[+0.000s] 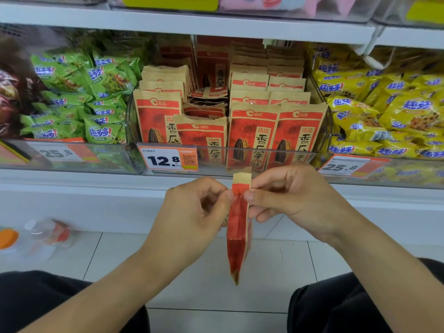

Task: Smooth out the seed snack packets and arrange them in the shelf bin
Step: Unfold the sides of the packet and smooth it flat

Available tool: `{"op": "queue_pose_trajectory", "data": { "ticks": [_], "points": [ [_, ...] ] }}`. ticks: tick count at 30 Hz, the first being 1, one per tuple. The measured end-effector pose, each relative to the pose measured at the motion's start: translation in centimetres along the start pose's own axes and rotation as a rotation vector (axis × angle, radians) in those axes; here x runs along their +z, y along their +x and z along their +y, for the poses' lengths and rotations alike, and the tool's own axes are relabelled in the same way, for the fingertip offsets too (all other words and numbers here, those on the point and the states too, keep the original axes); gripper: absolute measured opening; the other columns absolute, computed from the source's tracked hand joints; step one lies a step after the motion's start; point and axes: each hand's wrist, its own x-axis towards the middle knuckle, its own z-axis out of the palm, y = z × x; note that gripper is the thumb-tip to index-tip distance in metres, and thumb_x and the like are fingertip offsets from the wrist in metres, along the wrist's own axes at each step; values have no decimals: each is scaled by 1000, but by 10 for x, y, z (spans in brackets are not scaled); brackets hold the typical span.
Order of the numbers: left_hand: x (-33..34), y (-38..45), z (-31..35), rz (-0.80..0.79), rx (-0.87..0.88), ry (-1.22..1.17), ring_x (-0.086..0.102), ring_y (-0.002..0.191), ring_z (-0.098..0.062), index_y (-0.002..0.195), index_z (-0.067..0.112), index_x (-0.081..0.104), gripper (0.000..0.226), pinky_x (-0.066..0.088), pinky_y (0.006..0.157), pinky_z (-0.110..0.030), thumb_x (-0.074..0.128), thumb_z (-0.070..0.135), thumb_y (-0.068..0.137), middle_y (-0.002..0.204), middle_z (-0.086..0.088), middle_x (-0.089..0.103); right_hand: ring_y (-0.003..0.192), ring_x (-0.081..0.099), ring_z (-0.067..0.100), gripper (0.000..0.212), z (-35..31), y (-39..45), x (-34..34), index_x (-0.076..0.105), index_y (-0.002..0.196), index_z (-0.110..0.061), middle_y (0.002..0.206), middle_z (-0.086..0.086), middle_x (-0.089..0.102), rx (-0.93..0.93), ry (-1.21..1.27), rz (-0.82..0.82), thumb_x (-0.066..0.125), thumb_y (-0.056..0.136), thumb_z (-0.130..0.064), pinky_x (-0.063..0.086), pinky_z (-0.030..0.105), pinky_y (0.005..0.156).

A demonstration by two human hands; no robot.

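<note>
A red and tan seed snack packet [237,236] hangs edge-on in front of the shelf, below the bin. My left hand [194,212] pinches its upper part from the left and my right hand [290,198] pinches it from the right, thumbs near the top seal. The clear shelf bin [240,162] behind holds several upright packets of the same kind [254,131] in rows; a few lie loose and tilted in the middle gap [206,109].
Green snack bags [79,92] fill the bin on the left, yellow ones [389,111] the bin on the right. A price tag reading 12.8 [169,159] hangs on the bin front. A clear bottle with an orange cap [36,236] lies on the tiled floor at left.
</note>
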Motion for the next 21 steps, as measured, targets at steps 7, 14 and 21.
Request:
{"op": "queue_pose_trajectory", "data": {
  "ticks": [7,14,21],
  "points": [
    [1,-1,-3,-63,-3,-4,62,56,-12,79,25,60,17,55,61,-34,58,32,94,65,3,66,62,73,25,7,-3,0,3,74,84,-2,73,19,74,47,53,50,77,79,2,60,29,55],
    [-7,-4,3,-244,113,267,60,63,-3,82,31,59,16,42,55,-13,64,45,86,80,22,64,57,72,20,6,-9,2,-11,73,86,1,74,19,74,64,117,170,75,80,2,57,25,51],
    [-10,-4,0,-429,79,472,63,70,-4,77,29,59,24,50,61,-26,56,47,91,71,16,66,60,72,20,9,-8,4,-18,73,90,2,72,17,74,49,152,221,75,82,-1,57,24,52]
  ]
}}
